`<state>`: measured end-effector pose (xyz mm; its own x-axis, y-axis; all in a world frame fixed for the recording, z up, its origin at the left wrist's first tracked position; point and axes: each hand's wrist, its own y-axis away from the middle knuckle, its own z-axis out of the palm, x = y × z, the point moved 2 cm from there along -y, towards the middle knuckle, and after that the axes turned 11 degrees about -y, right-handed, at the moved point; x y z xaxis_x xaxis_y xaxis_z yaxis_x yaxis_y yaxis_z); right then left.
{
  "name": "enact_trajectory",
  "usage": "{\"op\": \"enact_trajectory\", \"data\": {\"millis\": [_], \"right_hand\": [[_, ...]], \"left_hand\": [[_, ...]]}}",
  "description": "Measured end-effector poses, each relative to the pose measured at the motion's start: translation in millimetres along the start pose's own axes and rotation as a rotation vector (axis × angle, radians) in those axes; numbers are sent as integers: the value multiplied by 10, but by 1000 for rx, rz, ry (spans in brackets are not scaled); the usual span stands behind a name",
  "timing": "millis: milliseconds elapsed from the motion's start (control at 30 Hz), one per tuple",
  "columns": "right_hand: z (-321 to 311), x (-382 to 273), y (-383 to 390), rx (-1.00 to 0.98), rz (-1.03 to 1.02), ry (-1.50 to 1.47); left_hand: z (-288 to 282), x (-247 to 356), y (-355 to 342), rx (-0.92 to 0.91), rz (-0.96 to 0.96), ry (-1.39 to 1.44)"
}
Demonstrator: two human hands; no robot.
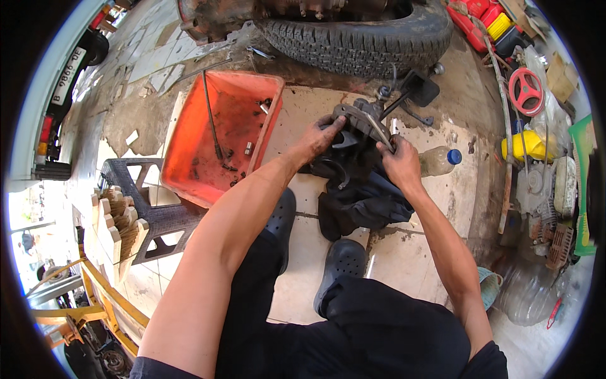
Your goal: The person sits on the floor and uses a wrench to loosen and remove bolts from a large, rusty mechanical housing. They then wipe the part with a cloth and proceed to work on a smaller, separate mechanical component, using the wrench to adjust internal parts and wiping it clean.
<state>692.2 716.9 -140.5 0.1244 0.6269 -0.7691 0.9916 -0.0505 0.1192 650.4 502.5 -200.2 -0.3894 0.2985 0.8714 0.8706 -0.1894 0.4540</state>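
Housing (358,134): dark metal, between left grip (322,137) and right grip (400,162); grimy surfaces might let it slip.
Left grip: clamped on the housing's left side.
Right grip: wrapped round a pale metal bar (378,130); a sudden slip could bang knuckles.
Cloth (366,207): bunched just below both; soft footing might let the housing tip.
Bottle (437,162): just beyond the right grip; a wide swing could knock it.

The trousers (385,319) were black, the dark sleeves (489,362) short, and the grey clogs (344,260) round-toed and dotted with small holes. Both forearms (255,192) were bare; the left hand (318,138) was grimy.
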Motion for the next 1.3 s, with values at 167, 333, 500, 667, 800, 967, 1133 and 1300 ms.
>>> {"op": "enact_trajectory", "data": {"millis": [167, 333, 500, 667, 800, 967, 1133, 1300], "right_hand": [[53, 150, 43, -8, -25, -34], [75, 179, 130, 26, -68, -83], [13, 371, 246, 164, 40, -152], [-137, 319, 551, 245, 259, -208], [-316, -112, 727, 212, 325, -121], [-394, -398, 824, 68, 266, -320], [-406, -672, 863, 4, 201, -375], [-157, -728, 938, 60, -64, -182]], "left_hand": [[-57, -128, -47, 66, 118, -271], [-53, -150, -115, -37, 126, -317], [-14, -13, -18, -79, 142, -368], [-107, -174, -101, -137, 315, -281], [-167, -239, -54, -116, 360, -309], [-250, -419, -114, -120, 315, -380], [-346, -451, -204, -197, 350, -408], [-307, -440, -75, -266, 445, -82]]}}
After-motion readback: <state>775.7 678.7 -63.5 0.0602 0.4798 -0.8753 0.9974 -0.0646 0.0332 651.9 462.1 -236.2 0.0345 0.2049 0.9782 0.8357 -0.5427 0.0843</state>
